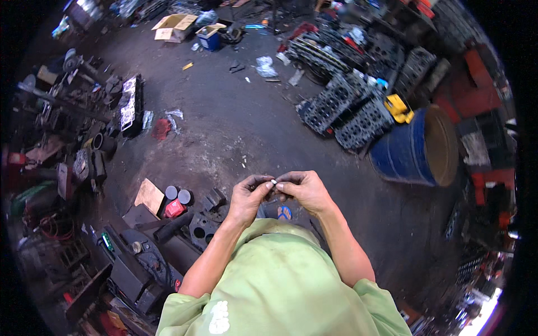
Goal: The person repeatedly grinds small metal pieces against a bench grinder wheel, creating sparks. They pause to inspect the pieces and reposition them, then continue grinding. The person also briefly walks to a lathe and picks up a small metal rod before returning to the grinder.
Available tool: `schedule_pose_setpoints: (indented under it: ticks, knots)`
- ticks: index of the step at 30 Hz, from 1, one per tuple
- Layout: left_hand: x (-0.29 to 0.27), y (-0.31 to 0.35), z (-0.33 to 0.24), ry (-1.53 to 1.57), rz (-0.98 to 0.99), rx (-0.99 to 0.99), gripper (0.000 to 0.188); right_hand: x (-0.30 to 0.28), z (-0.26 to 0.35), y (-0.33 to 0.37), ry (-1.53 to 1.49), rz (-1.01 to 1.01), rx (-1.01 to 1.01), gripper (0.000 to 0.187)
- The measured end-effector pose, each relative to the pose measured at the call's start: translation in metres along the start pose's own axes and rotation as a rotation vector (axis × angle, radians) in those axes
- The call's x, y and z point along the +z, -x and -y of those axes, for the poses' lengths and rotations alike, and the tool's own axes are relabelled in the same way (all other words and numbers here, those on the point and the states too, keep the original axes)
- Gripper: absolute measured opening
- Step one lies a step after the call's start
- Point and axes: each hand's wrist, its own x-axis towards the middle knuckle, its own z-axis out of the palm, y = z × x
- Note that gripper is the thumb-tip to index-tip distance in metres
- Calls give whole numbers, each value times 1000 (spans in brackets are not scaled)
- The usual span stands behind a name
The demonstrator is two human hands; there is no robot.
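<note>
Both hands meet in front of my chest, fingertips almost touching. A tiny whitish piece (274, 182) is pinched between them, too small for me to name. My left hand (250, 193) is closed, thumb and forefinger pressed together at the piece. From the other side my right hand (302, 187) grips it the same way, its other fingers curled in. The fingertips look dark with grime. Below the hands, a foot in a blue sandal (284, 213) shows on the dark floor.
Engine cylinder heads (330, 103) lie at the right beside a tilted blue drum (412, 145). Another long cylinder head (130, 103) lies at the left. Dark machinery (140, 269) crowds my lower left. An open cardboard box (174, 28) stands far ahead, near a blue bin (210, 39).
</note>
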Motion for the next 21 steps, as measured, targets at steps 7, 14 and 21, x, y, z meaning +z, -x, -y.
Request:
schedule_pose_setpoints:
  ticks: [7,14,21]
  knots:
    - [-57,-141,-58,-123,-63,74,21,7,49,-179,241,10,-54,13]
    - [-151,-310,-184,-218,-42,56,20,59,145,-375,616,5,-158,17]
    - [-230,-440,-291,-295,-128,81,21,105,218,-548,457,97,-120,13]
